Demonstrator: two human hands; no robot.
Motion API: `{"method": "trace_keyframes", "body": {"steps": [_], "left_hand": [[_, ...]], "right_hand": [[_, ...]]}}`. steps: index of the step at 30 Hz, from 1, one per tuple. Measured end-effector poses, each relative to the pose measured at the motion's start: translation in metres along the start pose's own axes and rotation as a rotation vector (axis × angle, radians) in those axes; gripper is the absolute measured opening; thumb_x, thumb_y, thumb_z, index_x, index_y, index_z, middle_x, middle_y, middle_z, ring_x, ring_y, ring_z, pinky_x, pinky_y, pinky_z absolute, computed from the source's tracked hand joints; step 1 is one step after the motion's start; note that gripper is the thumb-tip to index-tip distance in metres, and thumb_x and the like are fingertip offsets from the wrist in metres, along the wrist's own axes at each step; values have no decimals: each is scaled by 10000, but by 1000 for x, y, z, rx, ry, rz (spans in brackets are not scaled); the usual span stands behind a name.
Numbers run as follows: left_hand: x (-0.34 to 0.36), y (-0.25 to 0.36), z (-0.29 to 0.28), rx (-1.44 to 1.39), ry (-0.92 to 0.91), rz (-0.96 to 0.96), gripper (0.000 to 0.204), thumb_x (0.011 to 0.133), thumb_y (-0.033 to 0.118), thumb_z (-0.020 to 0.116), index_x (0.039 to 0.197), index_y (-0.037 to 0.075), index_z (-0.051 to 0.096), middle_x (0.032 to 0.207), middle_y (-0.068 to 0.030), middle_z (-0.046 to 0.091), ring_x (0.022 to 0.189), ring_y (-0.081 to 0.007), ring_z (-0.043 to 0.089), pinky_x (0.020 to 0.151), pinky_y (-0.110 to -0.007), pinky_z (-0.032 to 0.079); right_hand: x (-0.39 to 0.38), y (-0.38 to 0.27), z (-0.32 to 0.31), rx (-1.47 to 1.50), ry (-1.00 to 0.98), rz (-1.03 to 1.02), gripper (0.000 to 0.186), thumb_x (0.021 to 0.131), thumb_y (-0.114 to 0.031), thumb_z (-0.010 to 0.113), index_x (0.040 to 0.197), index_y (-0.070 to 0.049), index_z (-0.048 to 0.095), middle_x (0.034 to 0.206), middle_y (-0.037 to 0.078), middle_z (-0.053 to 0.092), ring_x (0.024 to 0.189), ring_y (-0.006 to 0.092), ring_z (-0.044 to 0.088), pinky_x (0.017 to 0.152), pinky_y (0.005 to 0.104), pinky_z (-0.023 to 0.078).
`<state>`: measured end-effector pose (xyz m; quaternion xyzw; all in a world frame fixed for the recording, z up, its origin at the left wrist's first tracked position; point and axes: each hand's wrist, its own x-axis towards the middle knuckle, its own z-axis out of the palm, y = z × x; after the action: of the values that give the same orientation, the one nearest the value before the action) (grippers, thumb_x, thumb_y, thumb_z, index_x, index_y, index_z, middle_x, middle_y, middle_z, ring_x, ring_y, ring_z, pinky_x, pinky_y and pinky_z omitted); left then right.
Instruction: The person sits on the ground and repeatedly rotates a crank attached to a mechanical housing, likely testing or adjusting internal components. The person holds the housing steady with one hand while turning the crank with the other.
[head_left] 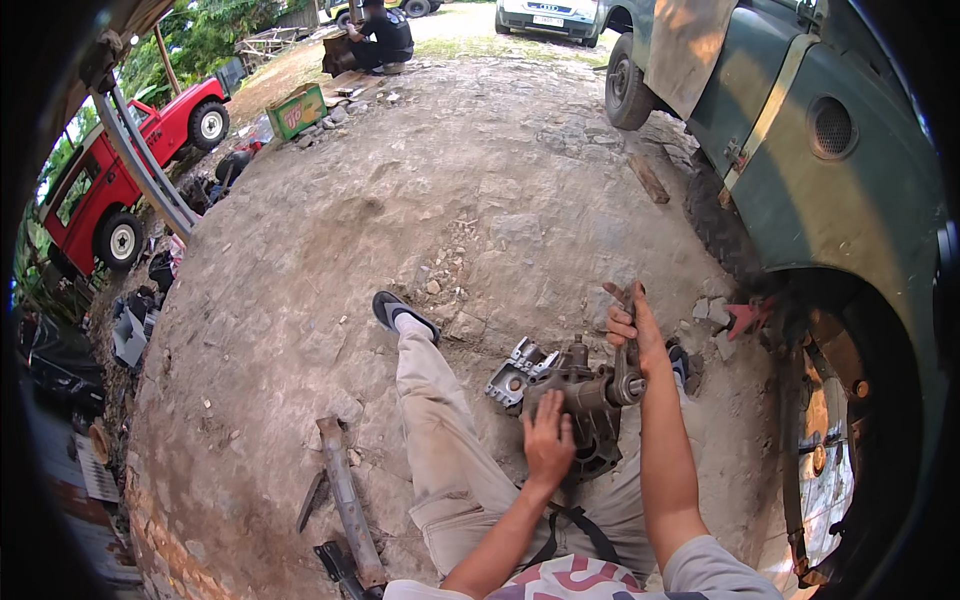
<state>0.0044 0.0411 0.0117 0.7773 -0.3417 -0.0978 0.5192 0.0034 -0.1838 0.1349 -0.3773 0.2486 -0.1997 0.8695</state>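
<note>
A dark, greasy metal gear housing (590,393) rests between my legs, with a round shaft end sticking out on its right side. My left hand (549,438) lies on the near side of the housing, fingers stretched out and slightly blurred. My right hand (634,322) is wrapped around a dark metal lever arm (628,360), which stands up from the shaft end. Just left of the housing sits a silvery cast metal part (516,372) with openings in it.
A long metal bar (350,505) lies on the stony ground at my left. A green vehicle (790,120) stands close on my right, near a wooden block (648,180). Farther off are a green crate (297,110), a red vehicle (100,190) and a seated person (385,40).
</note>
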Motion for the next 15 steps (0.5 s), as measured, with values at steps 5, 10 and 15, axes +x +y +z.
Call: {"method": "trace_keyframes", "body": {"steps": [5,10,15], "left_hand": [[-1,-16,9,-10,23,-80,450,1021,199,477,1442,43,505,1504,-168,478,1404,-332,436,1165,-567,266],[-1,50,-6,-174,5,275,465,1000,117,486,1460,45,483,1512,-165,466,1417,-341,417,1169,-528,279],[4,-22,10,-36,24,-164,433,1011,159,480,1427,51,527,1501,-166,482,1414,-327,425,1145,-554,308]], "right_hand": [[-1,2,-2,14,-22,-9,624,947,-606,583,1297,-91,534,611,-78,366,442,20,323,459,218,304],[0,4,-9,52,-44,-22,592,969,-579,566,1303,-91,531,618,-79,373,447,20,328,468,219,313],[1,3,-5,32,-48,-21,592,973,-573,564,1316,-92,524,629,-79,381,451,20,327,473,221,316]]}}
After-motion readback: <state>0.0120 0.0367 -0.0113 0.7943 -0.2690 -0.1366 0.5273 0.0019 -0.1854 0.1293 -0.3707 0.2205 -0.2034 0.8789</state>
